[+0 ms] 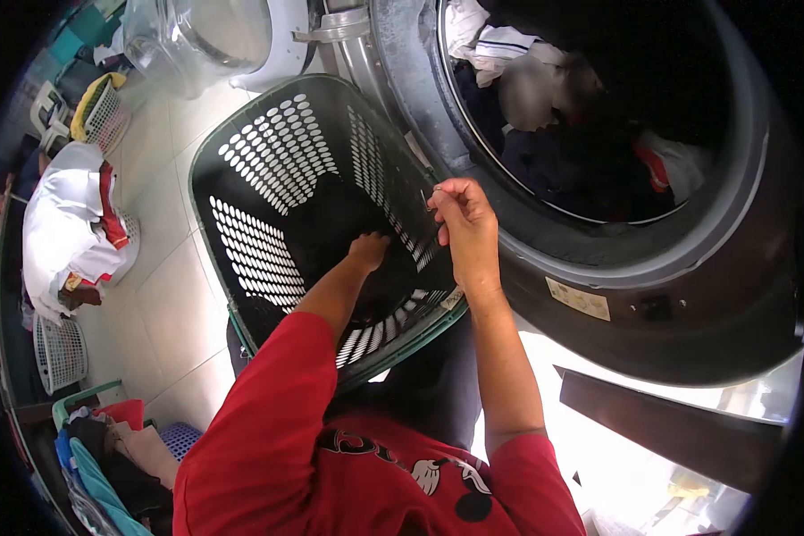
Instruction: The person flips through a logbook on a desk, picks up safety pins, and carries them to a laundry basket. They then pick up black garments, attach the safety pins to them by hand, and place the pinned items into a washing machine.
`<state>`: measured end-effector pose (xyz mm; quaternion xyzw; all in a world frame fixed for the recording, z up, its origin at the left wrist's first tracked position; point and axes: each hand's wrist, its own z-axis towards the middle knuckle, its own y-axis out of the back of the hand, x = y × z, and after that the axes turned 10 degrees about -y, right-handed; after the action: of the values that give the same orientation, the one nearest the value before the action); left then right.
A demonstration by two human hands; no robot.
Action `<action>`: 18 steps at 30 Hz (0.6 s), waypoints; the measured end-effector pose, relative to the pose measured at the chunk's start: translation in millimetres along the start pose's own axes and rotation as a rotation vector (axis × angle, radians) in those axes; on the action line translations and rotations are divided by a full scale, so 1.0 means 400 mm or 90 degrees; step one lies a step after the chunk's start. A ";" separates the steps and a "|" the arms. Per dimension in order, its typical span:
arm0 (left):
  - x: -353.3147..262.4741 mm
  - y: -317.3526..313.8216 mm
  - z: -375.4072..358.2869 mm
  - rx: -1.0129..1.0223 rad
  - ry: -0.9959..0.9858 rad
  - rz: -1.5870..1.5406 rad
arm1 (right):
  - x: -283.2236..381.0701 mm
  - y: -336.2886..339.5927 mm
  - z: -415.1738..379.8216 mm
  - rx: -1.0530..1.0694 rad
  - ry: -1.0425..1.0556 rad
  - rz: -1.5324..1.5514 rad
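A tall dark green laundry basket (207, 234) with round holes in its walls stands in front of me, tilted in the view. My left hand (369, 250) reaches deep inside it, fingers curled down into dark cloth (326, 219) near the bottom; the fingertips are hidden. Above the basket's right rim is my right hand (464, 219), its thumb and fingers pinched together. Something thin and small shows at those fingertips, too small to name. Just beyond it opens the drum of a large washing machine (545, 255), with white, dark and red clothes (509, 54) inside.
The machine's round glass door (210, 40) is swung wide at the upper left. Along the left stand a basket heaped with white cloth (67, 210), a smaller basket with a yellow rim (105, 116), a white basket (60, 353) and a pile of mixed clothes (121, 456). The floor is tiled.
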<state>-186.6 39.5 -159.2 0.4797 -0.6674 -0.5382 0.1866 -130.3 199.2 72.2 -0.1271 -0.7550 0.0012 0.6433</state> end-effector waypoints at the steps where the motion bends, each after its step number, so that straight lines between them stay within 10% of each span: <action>1: 0.014 0.012 0.013 -0.001 0.001 0.002 | 0.001 -0.004 -0.001 -0.001 -0.003 0.021; 8: 0.095 0.151 0.054 0.035 -0.176 0.116 | 0.014 -0.013 -0.009 0.032 -0.021 0.048; 10: 0.024 0.133 -0.008 -0.014 0.133 -0.119 | 0.002 -0.019 -0.014 0.027 -0.031 0.012; 18: 0.158 -0.122 0.100 0.046 0.138 -0.110 | 0.017 -0.021 -0.006 0.033 0.011 -0.179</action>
<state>-225.4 9.7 -234.1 0.5972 -0.6185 -0.4730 0.1926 -130.4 191.8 80.5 -0.0038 -0.7597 -0.0707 0.6464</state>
